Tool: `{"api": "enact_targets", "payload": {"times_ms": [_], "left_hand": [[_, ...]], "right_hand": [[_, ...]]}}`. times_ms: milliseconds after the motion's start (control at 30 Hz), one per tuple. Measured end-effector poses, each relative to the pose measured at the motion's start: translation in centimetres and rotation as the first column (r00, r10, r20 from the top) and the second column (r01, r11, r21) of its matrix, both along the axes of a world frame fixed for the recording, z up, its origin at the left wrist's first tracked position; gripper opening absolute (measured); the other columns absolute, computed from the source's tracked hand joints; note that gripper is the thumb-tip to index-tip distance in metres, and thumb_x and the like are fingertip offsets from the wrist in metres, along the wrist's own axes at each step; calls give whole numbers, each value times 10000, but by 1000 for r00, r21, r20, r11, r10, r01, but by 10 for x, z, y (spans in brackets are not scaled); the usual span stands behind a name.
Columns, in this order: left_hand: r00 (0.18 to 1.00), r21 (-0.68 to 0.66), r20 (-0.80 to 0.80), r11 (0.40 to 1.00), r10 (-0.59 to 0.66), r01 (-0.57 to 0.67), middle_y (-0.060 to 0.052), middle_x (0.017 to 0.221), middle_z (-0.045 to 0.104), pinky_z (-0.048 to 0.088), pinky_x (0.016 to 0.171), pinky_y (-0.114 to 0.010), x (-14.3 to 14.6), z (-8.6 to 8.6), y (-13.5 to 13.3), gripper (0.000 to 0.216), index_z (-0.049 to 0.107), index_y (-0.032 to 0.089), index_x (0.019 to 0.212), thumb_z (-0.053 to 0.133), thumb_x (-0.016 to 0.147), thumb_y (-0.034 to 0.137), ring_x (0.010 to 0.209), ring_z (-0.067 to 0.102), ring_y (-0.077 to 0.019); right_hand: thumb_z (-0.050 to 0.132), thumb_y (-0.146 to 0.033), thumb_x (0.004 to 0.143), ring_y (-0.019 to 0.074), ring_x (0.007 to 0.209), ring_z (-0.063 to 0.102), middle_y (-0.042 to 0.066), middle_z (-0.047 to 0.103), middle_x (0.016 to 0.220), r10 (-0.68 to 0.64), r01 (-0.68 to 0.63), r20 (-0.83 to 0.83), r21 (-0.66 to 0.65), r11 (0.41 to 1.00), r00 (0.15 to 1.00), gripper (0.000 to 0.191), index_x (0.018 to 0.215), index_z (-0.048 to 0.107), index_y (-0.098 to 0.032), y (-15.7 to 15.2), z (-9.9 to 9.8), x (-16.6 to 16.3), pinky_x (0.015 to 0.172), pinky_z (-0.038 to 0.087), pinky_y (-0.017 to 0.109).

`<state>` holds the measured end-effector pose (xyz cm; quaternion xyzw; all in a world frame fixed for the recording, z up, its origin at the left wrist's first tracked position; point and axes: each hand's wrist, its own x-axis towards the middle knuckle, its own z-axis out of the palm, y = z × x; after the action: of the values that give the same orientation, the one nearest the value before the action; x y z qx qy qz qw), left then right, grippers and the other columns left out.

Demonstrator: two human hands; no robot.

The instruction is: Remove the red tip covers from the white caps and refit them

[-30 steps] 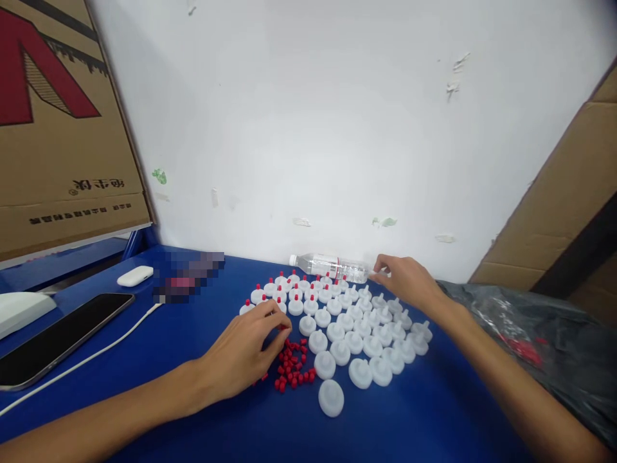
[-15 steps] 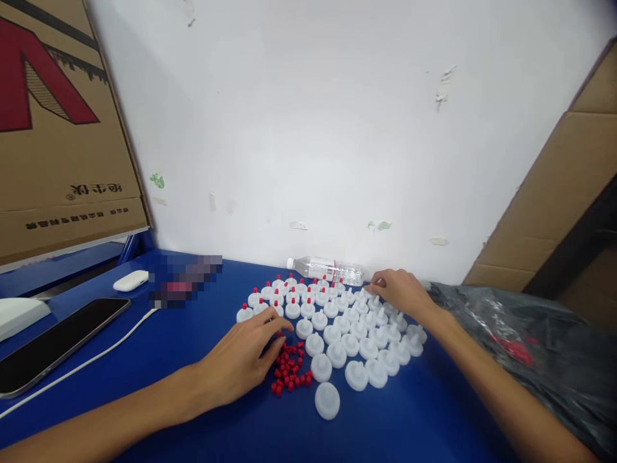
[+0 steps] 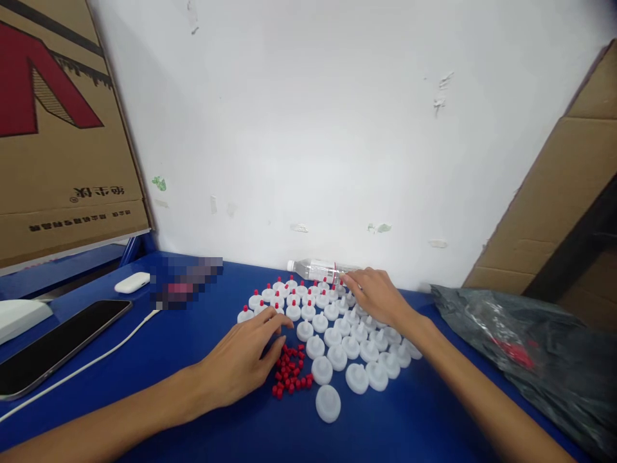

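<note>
Several white plastic caps (image 3: 337, 337) stand in rows on the blue table (image 3: 202, 341); those at the back left carry red tips. A pile of small red plugs (image 3: 290, 374) lies at the near left of the rows. My left hand (image 3: 243, 363) rests beside this pile, fingers curled with the fingertips by the plugs. My right hand (image 3: 376, 297) hovers over the back rows, its fingers pinched at a cap near the lying clear water bottle (image 3: 315, 270). One white cap (image 3: 328, 403) lies alone in front.
A phone (image 3: 53, 344) with a white cable (image 3: 91, 363) and a white earbud case (image 3: 132, 282) lie at the left. Cardboard boxes stand at the left (image 3: 62, 128) and right (image 3: 554, 193). A black plastic bag (image 3: 525, 347) sits at the right. A white wall is behind.
My right hand has moved left along the back rows, from the right end of the bottle to the middle. My left hand has stayed by the red plugs.
</note>
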<state>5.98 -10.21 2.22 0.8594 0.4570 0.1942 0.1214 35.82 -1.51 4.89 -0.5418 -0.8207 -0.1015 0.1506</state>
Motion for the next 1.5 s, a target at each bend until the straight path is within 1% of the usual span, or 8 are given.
{"api": "enact_targets", "payload": {"times_ms": [333, 500, 633, 833, 1000, 1133, 1333, 1500], "left_hand": [[1000, 46, 22, 999, -17, 16, -53, 1160, 622, 495, 762, -340, -2, -1, 0, 298, 512, 269, 1306, 408, 1026, 266, 885, 651, -213], [997, 72, 75, 997, 33, -38, -27, 1080, 634, 446, 693, -315, -3, 2, 0, 263, 489, 270, 1289, 394, 1045, 294, 803, 630, -196], [987, 72, 146, 994, 67, -78, 12, 971, 649, 411, 652, -294, -2, 7, 0, 266, 472, 287, 1306, 366, 1073, 358, 714, 604, -180], [976, 88, 214, 994, 46, -66, 7, 873, 660, 392, 665, -292, -2, 10, 2, 210, 565, 234, 1021, 457, 1045, 412, 730, 595, -193], [936, 19, 327, 991, -135, 136, 11, 903, 661, 409, 764, -278, -5, 13, 1, 285, 588, 223, 933, 369, 1075, 339, 810, 592, -168], [893, -64, 445, 991, -73, 113, 40, 656, 502, 344, 590, -256, -5, 11, 5, 436, 476, 203, 726, 360, 1071, 441, 599, 427, -134], [866, -73, 500, 997, 13, 27, 45, 596, 364, 300, 542, -266, -6, 17, 3, 517, 351, 217, 651, 219, 1092, 452, 564, 335, -130], [926, -32, 377, 998, -34, 50, 37, 678, 454, 315, 612, -283, 0, 16, -5, 358, 450, 206, 736, 416, 1042, 388, 626, 382, -143]], "right_hand": [[289, -389, 1106, 241, 864, 700, 47, 755, 839, 87, -87, -17, -17, 996, 996, 485, 910, 703, -229, -6, -6, -9, 879, 412, 379], [528, -403, 1027, 266, 918, 706, 78, 757, 1014, 49, -33, -157, 105, 994, 986, 238, 1066, 663, -212, -10, 7, -14, 800, 461, 366], [590, -343, 1007, 210, 947, 696, 43, 724, 1130, 215, -197, -191, 110, 974, 958, 184, 1165, 586, -248, -29, 16, -36, 783, 504, 323], [699, -231, 935, 223, 915, 718, 55, 748, 1026, 566, -561, -42, 87, 823, 823, 429, 1294, 467, -204, -69, 14, -86, 789, 541, 336], [583, -184, 1000, 209, 820, 711, 67, 739, 917, 628, -642, 138, 203, 739, 766, 182, 1164, 515, -147, -74, 12, -93, 750, 539, 342], [403, -55, 1035, 170, 935, 709, 63, 736, 994, 642, -695, 266, 298, 655, 719, 203, 1125, 558, -150, -71, 19, -91, 795, 516, 306], [535, -105, 1001, 184, 954, 696, 38, 740, 1103, 286, -325, 192, 222, 919, 939, 237, 1190, 588, -237, -42, 34, -47, 822, 505, 317], [488, -252, 1024, 222, 821, 692, 107, 709, 1116, -169, 154, 73, 181, 971, 983, 204, 1130, 652, -196, -9, 34, 13, 685, 474, 333]]}}
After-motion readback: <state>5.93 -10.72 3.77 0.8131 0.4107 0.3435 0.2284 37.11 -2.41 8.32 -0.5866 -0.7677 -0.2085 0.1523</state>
